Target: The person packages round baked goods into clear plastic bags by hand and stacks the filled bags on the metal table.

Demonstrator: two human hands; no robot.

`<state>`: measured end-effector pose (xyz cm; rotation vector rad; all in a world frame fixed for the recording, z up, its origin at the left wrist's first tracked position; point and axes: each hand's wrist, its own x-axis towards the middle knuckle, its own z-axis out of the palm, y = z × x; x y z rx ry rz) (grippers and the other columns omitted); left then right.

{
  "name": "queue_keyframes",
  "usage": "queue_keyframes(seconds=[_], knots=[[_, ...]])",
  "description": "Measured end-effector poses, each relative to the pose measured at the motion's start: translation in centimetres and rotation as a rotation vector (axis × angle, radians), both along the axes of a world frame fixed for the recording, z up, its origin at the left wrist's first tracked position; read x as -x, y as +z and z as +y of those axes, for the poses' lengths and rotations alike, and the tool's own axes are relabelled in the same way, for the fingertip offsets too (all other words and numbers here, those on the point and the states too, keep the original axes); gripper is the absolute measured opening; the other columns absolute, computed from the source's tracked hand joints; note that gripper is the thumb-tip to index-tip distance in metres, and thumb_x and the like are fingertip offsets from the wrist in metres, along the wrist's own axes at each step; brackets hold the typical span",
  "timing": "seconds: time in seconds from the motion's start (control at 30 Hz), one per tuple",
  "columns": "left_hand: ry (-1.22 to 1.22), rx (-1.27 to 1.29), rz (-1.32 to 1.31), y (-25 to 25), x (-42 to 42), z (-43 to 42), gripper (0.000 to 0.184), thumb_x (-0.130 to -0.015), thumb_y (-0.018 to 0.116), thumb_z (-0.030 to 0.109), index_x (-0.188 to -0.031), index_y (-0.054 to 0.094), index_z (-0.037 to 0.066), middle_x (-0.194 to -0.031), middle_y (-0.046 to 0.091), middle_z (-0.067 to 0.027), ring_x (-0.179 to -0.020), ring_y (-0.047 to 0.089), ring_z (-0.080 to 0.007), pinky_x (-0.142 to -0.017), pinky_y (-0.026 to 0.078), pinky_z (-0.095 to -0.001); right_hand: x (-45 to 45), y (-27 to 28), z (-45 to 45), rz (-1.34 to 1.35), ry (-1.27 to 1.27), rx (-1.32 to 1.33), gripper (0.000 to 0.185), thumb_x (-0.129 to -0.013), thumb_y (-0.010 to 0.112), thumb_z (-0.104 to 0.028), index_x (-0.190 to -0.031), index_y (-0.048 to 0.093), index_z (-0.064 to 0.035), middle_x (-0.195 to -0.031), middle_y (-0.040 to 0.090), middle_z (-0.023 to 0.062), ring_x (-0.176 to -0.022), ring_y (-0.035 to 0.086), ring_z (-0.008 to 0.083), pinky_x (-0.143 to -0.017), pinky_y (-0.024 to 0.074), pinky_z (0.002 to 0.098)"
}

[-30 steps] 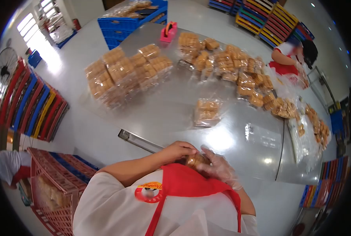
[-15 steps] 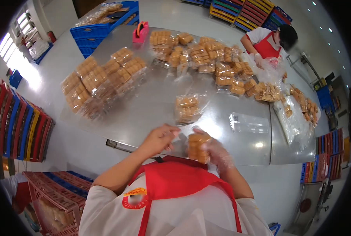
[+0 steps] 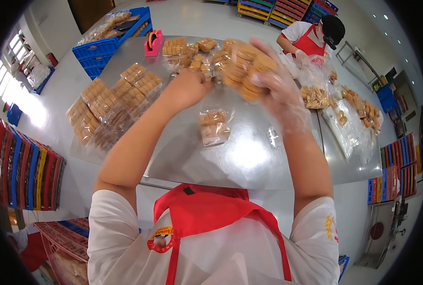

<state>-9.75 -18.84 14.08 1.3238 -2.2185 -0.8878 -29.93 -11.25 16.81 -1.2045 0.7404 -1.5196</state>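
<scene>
My right hand [image 3: 280, 90], in a clear plastic glove, grips a clear pack of round golden biscuits [image 3: 249, 71] and holds it up over the far part of the table, blurred by motion. To its left, my bare left hand [image 3: 190, 90] has its fingers curled, beside the biscuit packs at the far side [image 3: 197, 61]; whatever it may hold is hidden. A single biscuit pack [image 3: 214, 127] lies on the steel table [image 3: 187, 156] below and between both hands. Rows of stacked biscuit packs [image 3: 95, 109] stand at the table's left.
A pink tape dispenser [image 3: 153, 43] sits at the far left edge, near blue crates [image 3: 90, 52]. Across the table at right, a co-worker in a red apron [image 3: 311, 42] handles clear plastic bags. Plastic bags [image 3: 342, 128] and loose biscuits [image 3: 363, 111] lie at the right.
Both hands have moved forward from the table's near edge to its far part. The right hand has carried the biscuit pack up and away from my body.
</scene>
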Motion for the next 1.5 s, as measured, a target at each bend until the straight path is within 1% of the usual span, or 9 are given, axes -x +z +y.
queue_keyframes(seconds=[0.13,0.43,0.7,0.93,1.03,1.13,1.23,1.33,1.5], knots=[[-0.034,-0.314,0.246,-0.8,-1.0,-1.4,0.037,-0.082,0.050,0.008,-0.114,0.062,-0.006,-0.071,0.064,-0.0137,-0.049,0.061,-0.0191,-0.045,0.049,-0.0306,-0.7,0.3,-3.8,0.196,0.206,-0.054,0.068,-0.068,0.067,-0.004,-0.135,0.052,-0.0027,-0.111,0.061,0.0109,-0.098,0.059,0.0170,-0.087,0.0497,0.0281],[-0.300,-0.496,0.483,-1.3,-2.7,-0.1,0.056,-0.071,0.053,0.001,-0.126,0.054,-0.007,-0.062,0.059,-0.0071,-0.047,0.057,-0.0141,-0.043,0.042,-0.0259,-0.8,3.9,-3.4,1.101,0.371,-0.101,0.054,-0.063,0.064,-0.009,-0.116,0.067,-0.0052,-0.088,0.067,0.0054,-0.074,0.061,0.0175,-0.068,0.0493,0.0297],[-0.439,-0.411,0.351,0.8,-0.6,3.7,0.073,-0.069,0.050,-0.003,-0.141,0.049,0.005,-0.102,0.064,-0.0100,-0.057,0.059,-0.0126,-0.050,0.047,-0.0267,-4.0,2.4,-0.1,1.860,0.463,-0.157,0.033,-0.075,0.076,-0.032,-0.099,0.073,-0.0092,-0.093,0.071,0.0156,-0.087,0.068,0.0297,-0.081,0.0524,0.0377],[-0.522,-0.084,0.349,-1.9,0.3,5.1,0.074,-0.069,0.050,-0.004,-0.142,0.048,0.006,-0.122,0.060,-0.0132,-0.069,0.063,-0.0166,-0.054,0.052,-0.0288,-1.6,-6.3,0.7,0.949,0.593,-0.165,0.038,-0.070,0.068,-0.016,-0.107,0.073,-0.0104,-0.100,0.071,0.0148,-0.095,0.067,0.0316,-0.084,0.0503,0.0422],[-0.513,-0.054,0.335,-1.7,-0.3,4.9,0.072,-0.070,0.049,-0.003,-0.141,0.050,0.007,-0.122,0.060,-0.0113,-0.069,0.063,-0.0158,-0.053,0.051,-0.0281,-3.8,-3.9,2.1,1.594,0.245,-0.159,0.035,-0.074,0.070,-0.023,-0.107,0.072,-0.0104,-0.101,0.070,0.0160,-0.093,0.067,0.0324,-0.085,0.0503,0.0427],[-0.427,-0.271,0.332,-0.3,-1.3,4.0,0.067,-0.073,0.048,-0.002,-0.139,0.052,0.009,-0.119,0.060,-0.0087,-0.068,0.062,-0.0132,-0.051,0.049,-0.0273,-3.7,1.3,4.8,1.622,0.017,0.009,0.037,-0.076,0.072,-0.025,-0.110,0.069,-0.0086,-0.099,0.069,0.0188,-0.092,0.066,0.0330,-0.086,0.0508,0.0402],[-0.249,-0.231,0.451,-1.1,-2.0,3.3,0.057,-0.079,0.050,0.000,-0.135,0.054,0.008,-0.116,0.060,-0.0075,-0.068,0.060,-0.0105,-0.052,0.047,-0.0259,-1.8,3.0,6.0,1.306,-0.314,0.065,0.041,-0.078,0.073,-0.019,-0.116,0.065,-0.0063,-0.102,0.070,0.0172,-0.092,0.068,0.0319,-0.086,0.0522,0.0396],[-0.034,-0.039,0.730,-1.7,-1.9,4.9,0.045,-0.088,0.055,0.008,-0.133,0.055,0.005,-0.114,0.059,-0.0065,-0.074,0.060,-0.0094,-0.059,0.047,-0.0246,-0.4,2.2,8.0,0.437,-0.465,-0.078,0.051,-0.078,0.074,-0.013,-0.126,0.058,-0.0029,-0.111,0.069,0.0126,-0.100,0.068,0.0294,-0.091,0.0529,0.0403],[-0.157,-0.313,0.949,-3.9,-2.0,11.7,0.032,-0.095,0.065,0.020,-0.120,0.059,0.001,-0.111,0.057,-0.0044,-0.086,0.055,-0.0089,-0.077,0.048,-0.0255,-0.6,-3.7,12.1,-0.369,-0.189,-0.071,0.066,-0.074,0.076,-0.006,-0.135,0.049,-0.0004,-0.131,0.058,0.0139,-0.123,0.057,0.0295,-0.108,0.0459,0.0433]])
